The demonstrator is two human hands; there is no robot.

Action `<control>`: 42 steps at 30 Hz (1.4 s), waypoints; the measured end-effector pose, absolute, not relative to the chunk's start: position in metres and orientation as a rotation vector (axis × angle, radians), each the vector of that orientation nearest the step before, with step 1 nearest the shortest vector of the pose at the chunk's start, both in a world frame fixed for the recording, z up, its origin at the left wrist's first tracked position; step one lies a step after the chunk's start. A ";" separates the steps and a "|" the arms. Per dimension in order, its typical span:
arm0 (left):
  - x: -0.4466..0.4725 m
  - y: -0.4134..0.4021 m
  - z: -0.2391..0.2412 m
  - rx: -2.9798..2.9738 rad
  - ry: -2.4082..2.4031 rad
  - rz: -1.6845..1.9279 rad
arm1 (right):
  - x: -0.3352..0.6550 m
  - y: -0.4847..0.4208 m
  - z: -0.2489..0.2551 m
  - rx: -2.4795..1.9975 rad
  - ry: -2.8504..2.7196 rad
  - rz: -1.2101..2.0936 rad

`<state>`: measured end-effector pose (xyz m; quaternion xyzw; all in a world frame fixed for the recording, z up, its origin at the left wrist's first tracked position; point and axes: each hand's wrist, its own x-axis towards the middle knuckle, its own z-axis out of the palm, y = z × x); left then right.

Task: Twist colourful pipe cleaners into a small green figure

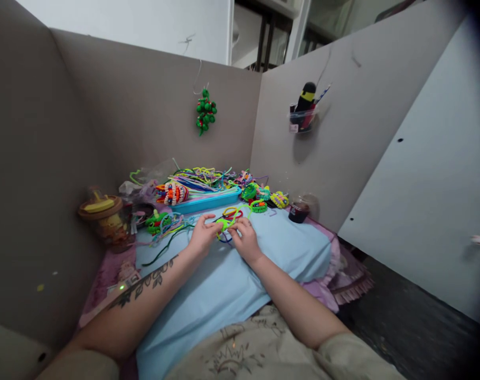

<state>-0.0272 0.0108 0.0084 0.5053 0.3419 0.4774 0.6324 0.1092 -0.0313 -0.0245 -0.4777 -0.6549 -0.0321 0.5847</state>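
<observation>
My left hand (205,232) pinches a small bright green knotted piece of cord (225,225) between thumb and fingers. Close beside it, my right hand (244,237) has its fingertips closed on the same green cord, and a loop of it rises above the fingers. The piece is held just above the blue cloth; its exact form is too small to make out. Right behind the hands lie red and yellow loops (232,212), perhaps scissor handles. A dark green strand (166,249) lies to the left of my left hand.
A blue tray (208,201) piled with colourful strands stands behind my hands. Around it sit an orange-and-white knotted piece (173,193), a green one (158,222) and a yellow one (279,199). A lidded cup (105,216) stands left, a dark tub (299,212) right. Grey panels (152,105) enclose the table.
</observation>
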 end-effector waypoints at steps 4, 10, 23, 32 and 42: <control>-0.029 0.013 0.009 1.319 0.714 1.099 | 0.109 -0.032 -0.022 -1.093 -1.396 0.136; -0.030 0.012 0.011 1.533 0.702 1.049 | 0.114 -0.031 -0.019 -1.003 -1.294 0.357; -0.034 0.022 0.004 1.766 0.574 0.871 | 0.124 -0.021 -0.027 -1.002 -1.346 0.550; -0.037 0.004 0.010 2.400 0.907 1.206 | 0.108 -0.028 -0.024 -1.163 -1.162 0.412; -0.035 0.001 0.005 2.145 0.896 1.181 | 0.097 -0.028 -0.028 -1.086 -1.181 0.550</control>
